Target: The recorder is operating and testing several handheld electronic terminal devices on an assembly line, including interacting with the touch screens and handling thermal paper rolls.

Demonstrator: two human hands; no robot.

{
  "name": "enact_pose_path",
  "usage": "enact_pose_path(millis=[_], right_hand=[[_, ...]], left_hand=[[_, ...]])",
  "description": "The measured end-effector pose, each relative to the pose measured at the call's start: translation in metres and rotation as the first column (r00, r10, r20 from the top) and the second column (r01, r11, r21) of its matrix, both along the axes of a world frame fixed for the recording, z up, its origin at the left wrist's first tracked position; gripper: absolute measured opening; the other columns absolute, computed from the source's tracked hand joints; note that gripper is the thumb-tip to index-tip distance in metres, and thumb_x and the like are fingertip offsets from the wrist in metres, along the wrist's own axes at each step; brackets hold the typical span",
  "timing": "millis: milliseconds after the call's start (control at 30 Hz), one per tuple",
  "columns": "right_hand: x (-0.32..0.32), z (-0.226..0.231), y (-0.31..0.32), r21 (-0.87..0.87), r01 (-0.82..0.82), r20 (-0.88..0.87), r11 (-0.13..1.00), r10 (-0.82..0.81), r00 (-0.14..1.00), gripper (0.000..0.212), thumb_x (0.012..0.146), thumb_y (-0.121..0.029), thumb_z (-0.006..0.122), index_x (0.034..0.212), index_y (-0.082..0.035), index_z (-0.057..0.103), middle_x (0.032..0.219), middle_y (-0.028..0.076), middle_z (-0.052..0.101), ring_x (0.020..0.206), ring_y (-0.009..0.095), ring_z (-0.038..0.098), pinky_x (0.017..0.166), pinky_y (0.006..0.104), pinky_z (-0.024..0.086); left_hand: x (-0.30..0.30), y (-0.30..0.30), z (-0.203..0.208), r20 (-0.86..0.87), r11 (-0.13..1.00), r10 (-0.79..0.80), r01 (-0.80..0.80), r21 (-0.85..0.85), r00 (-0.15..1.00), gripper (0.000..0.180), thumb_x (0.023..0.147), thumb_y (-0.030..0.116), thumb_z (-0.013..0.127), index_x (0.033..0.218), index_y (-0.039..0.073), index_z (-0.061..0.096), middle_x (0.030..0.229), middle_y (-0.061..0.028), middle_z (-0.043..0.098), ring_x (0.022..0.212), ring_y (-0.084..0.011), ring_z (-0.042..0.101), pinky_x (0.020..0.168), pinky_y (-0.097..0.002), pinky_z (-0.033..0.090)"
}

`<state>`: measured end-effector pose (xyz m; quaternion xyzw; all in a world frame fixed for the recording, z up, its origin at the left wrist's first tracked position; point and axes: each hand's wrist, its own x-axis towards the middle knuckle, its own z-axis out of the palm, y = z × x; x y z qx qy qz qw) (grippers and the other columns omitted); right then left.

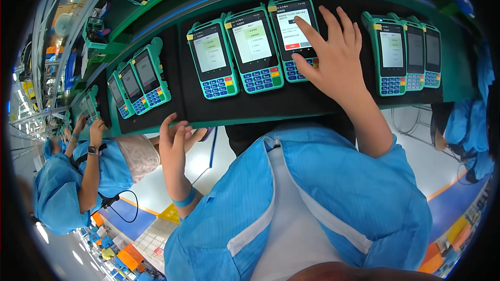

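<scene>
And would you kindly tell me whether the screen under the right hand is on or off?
On: the screen is lit white, with a red button low on it.

A handheld payment terminal with a teal-green rim, black face and blue-keyed number pad (288, 36) lies face up on the black mat (312, 96) of the worktop, at the right end of a close row of three. Its top end points away from the person. The screen is lit white with lines of text and a red button low on the left; a yellow tab marks the upper left corner. The right hand (333, 54) covers part of the screen and keypad.
</scene>
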<state>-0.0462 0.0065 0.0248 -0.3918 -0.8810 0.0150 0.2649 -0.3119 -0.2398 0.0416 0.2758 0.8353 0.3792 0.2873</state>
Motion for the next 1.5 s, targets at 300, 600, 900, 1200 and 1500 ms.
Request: enact_pose_path(millis=[300, 600, 900, 1200, 1500], right_hand=[[0.001, 0.004, 0.001, -0.091, -0.035, -0.109, 0.995, 0.025, 0.994, 0.062, 0.08, -0.038, 0.06, 0.137, -0.02, 0.041, 0.13, 0.022, 0.043, 0.128, 0.041, 0.032, 0.106, 0.0548, 0.022], [0.02, 0.018, -0.003, -0.268, -0.085, -0.237, 0.96, 0.02, 0.971, 0.067, 0.08, -0.026, 0.062, 0.139, -0.01, 0.034, 0.135, 0.02, 0.041, 0.13, 0.039, 0.031, 0.108, 0.0477, 0.024], [0.028, 0.022, 0.007, -0.315, -0.128, -0.341, 0.94, 0.013, 0.94, 0.065, 0.083, -0.022, 0.06, 0.14, -0.007, 0.032, 0.137, 0.02, 0.038, 0.131, 0.037, 0.032, 0.107, 0.0463, 0.026], [0.031, 0.016, -0.001, -0.376, -0.168, -0.412, 0.911, -0.002, 0.911, 0.062, 0.085, -0.019, 0.058, 0.139, -0.005, 0.033, 0.137, 0.019, 0.039, 0.128, 0.035, 0.037, 0.107, 0.0418, 0.029], [0.053, 0.004, 0.005, -0.462, -0.289, -0.466, 0.839, 0.048, 0.884, 0.058, 0.085, -0.012, 0.052, 0.139, -0.004, 0.031, 0.134, 0.021, 0.039, 0.121, 0.035, 0.045, 0.1, 0.0392, 0.038]], left_hand=[[0.029, -0.006, -0.007, 0.357, 0.905, 0.125, -0.254, 0.342, 0.926, 0.049, 0.088, 0.013, 0.046, 0.134, 0.002, 0.037, 0.128, -0.0189, 0.041, 0.113, -0.0273, 0.051, 0.1, -0.0328, 0.039], [0.018, -0.004, -0.007, 0.847, 0.564, -0.27, -0.637, 0.525, 0.458, 0.057, 0.08, 0.016, 0.049, 0.133, -0.002, 0.038, 0.116, -0.0226, 0.05, 0.116, -0.0343, 0.045, 0.109, -0.0454, 0.031], [0.004, 0.009, 0.027, 0.732, 0.737, -0.32, -0.328, 0.591, 0.601, 0.068, 0.085, 0.022, 0.046, 0.145, 0.002, 0.021, 0.121, -0.0254, 0.053, 0.111, -0.0326, 0.053, 0.103, -0.0398, 0.039], [-0.071, 0.065, 0.004, 0.803, 0.924, -0.297, -0.057, 0.378, 0.516, 0.052, 0.092, 0.028, 0.048, 0.135, 0.001, 0.036, 0.098, -0.0092, 0.065, 0.084, -0.0193, 0.062, 0.073, -0.0297, 0.048], [-0.036, 0.144, -0.029, 0.036, 0.907, -0.212, 0.183, 0.38, 0.977, 0.053, 0.091, 0.009, 0.05, 0.139, -0.004, 0.032, 0.14, -0.0179, 0.039, 0.127, -0.0227, 0.039, 0.105, -0.03, 0.03]])
